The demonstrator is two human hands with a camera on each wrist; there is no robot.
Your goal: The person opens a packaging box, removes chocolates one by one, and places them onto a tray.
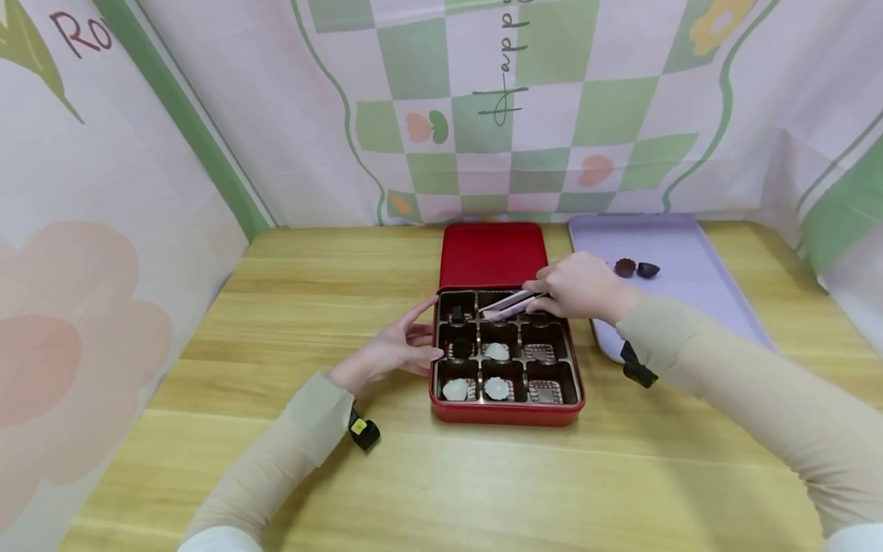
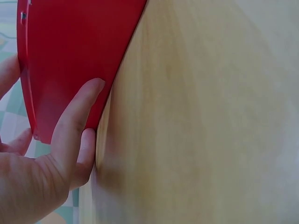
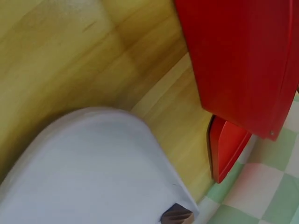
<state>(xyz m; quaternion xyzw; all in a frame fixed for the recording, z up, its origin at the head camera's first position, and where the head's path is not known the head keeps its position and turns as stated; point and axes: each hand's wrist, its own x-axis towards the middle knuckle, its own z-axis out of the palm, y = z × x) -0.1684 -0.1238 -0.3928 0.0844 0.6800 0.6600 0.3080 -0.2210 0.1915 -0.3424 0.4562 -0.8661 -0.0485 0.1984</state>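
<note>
A red tin (image 1: 507, 414) with a brown divided insert sits on the table. White chocolates (image 1: 497, 389) lie in its front-left, front-middle and centre compartments. Dark chocolates (image 1: 457, 313) are in the back-left and middle-left ones. My left hand (image 1: 388, 353) rests against the tin's left side, fingers spread; in the left wrist view the thumb (image 2: 77, 116) lies along the red wall. Above the back row, my right hand (image 1: 582, 287) pinches light-coloured tongs (image 1: 509, 307), their tips over the back-middle compartment. Whether the tips hold anything is too small to tell.
The red lid (image 1: 491, 253) lies behind the tin. To the right, a lavender tray (image 1: 679, 307) carries a brown chocolate (image 1: 625, 267) and a dark chocolate (image 1: 648, 270). A patterned cloth (image 1: 469, 138) hangs behind the wooden table (image 1: 331, 307).
</note>
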